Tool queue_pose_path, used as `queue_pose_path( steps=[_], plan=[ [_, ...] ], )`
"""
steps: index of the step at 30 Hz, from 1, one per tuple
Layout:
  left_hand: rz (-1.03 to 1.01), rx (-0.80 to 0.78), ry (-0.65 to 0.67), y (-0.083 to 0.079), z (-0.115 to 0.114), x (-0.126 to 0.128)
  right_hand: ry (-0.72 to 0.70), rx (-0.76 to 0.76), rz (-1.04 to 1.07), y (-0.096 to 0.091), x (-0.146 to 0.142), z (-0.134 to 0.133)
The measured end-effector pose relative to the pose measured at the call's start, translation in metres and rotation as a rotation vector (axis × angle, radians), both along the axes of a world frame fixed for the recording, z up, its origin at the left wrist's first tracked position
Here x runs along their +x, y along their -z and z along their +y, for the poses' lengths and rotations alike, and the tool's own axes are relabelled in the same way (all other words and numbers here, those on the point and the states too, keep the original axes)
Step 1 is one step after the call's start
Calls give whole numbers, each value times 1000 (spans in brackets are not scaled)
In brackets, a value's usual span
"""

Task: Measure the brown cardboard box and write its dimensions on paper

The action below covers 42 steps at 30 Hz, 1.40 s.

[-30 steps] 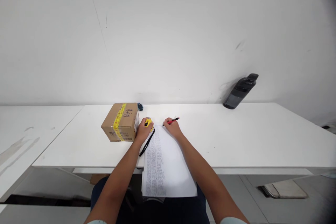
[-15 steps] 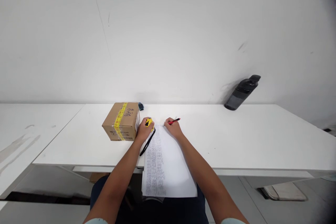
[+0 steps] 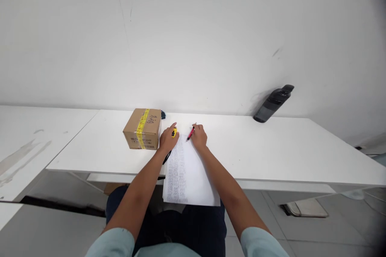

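Observation:
My left hand is closed around a yellow-and-black tape measure, with its index finger stretched forward. A black wrist strap hangs from beneath that hand. In my right hand is a red-and-black pen, slanting down to the left over the top of the paper. Between my forearms lies a stack of paper sheets, its left part covered in handwriting. The sheets' lower end juts out past the table's front edge. A taped cardboard box stands just left of my left hand.
The white table runs along a wall. A dark bottle leans on the wall at the back right. Behind the box, a small dark object shows partly. A second table surface adjoins on the left.
The pen has turned in my right hand from pointing right to slanting down-left toward the paper. My left index finger has stretched forward beside the tape measure. The view has shifted slightly.

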<state>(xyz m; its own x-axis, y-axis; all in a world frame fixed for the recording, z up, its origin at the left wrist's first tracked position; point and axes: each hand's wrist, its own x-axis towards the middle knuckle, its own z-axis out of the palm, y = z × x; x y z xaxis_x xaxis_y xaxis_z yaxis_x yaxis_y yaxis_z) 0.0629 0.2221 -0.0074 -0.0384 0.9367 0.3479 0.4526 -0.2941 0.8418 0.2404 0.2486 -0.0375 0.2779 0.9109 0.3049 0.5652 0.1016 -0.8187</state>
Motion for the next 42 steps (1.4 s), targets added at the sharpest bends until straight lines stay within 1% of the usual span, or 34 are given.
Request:
queue_pose_path(
  steps=[3, 5, 6, 7, 8, 9, 10, 11, 12, 14, 16, 19, 20, 22, 25, 27, 29, 30, 31, 32, 33, 34, 35, 36, 37, 38, 40, 42],
  plan=[
    [-11, 50, 62, -7, -32, 5, 61, -22, -18, -8, 3, -13],
    [-80, 66, 66, -11, -59, 8, 57, -15, -19, -15, 5, -33],
    [-155, 73, 65, -14, -72, 9, 15, 3, -23, -19, 5, -47],
    [-252, 75, 70, -18, -85, 10, -57, 32, -33, -22, 3, -63],
    [-356, 62, 78, -24, -96, 11, -170, 75, -50, -25, 0, -81],
    [-460, 30, 83, -30, -106, 10, -344, 150, -82, -29, -5, -98],
    [-554, -26, 82, -37, -115, 9, -494, 232, -121, -34, -10, -114],
    [-634, -100, 82, -45, -122, 7, -605, 312, -161, -39, -16, -128],
    [-702, -182, 86, -53, -128, 4, -679, 389, -192, -44, -23, -138],
    [-805, -320, 115, -66, -137, -6, -719, 506, -226, -55, -34, -149],
    [-850, -382, 193, -76, -143, -22, -717, 561, -225, -65, -43, -148],
    [-765, -404, 302, -84, -149, -53, -722, 521, -148, -76, -57, -141],
    [-706, -414, 318, -86, -150, -64, -727, 489, -100, -79, -62, -140],
    [-574, -422, 298, -90, -149, -82, -749, 415, 14, -85, -75, -141],
    [-392, -392, 273, -95, -142, -102, -798, 260, 242, -94, -95, -146],
    [-354, -372, 280, -101, -134, -118, -824, 148, 410, -99, -103, -147],
    [-395, -332, 232, -109, -121, -141, -802, 84, 551, -102, -101, -140],
    [-429, -295, 169, -114, -114, -157, -762, 74, 612, -104, -96, -134],
    [-460, -242, 78, -118, -105, -175, -705, 71, 667, -104, -88, -126],
    [-476, -179, -31, -122, -96, -193, -634, 68, 713, -105, -77, -118],
    [-473, -109, -177, -124, -87, -211, -559, 63, 749, -104, -66, -109],
    [-457, -35, -331, -125, -78, -227, -495, 55, 770, -103, -54, -101],
    [-426, 14, -451, -124, -70, -239, -445, 49, 778, -101, -42, -93],
    [-375, 40, -529, -122, -62, -247, -409, 49, 777, -98, -33, -87],
    [-304, 37, -551, -118, -56, -251, -389, 56, 768, -95, -26, -83],
    [-217, 6, -526, -112, -51, -250, -385, 72, 752, -92, -22, -79],
    [-50, -87, -402, -100, -45, -236, -408, 102, 697, -86, -23, -76],
    [0, -173, -277, -91, -42, -216, -448, 113, 618, -80, -36, -76]
  ],
)
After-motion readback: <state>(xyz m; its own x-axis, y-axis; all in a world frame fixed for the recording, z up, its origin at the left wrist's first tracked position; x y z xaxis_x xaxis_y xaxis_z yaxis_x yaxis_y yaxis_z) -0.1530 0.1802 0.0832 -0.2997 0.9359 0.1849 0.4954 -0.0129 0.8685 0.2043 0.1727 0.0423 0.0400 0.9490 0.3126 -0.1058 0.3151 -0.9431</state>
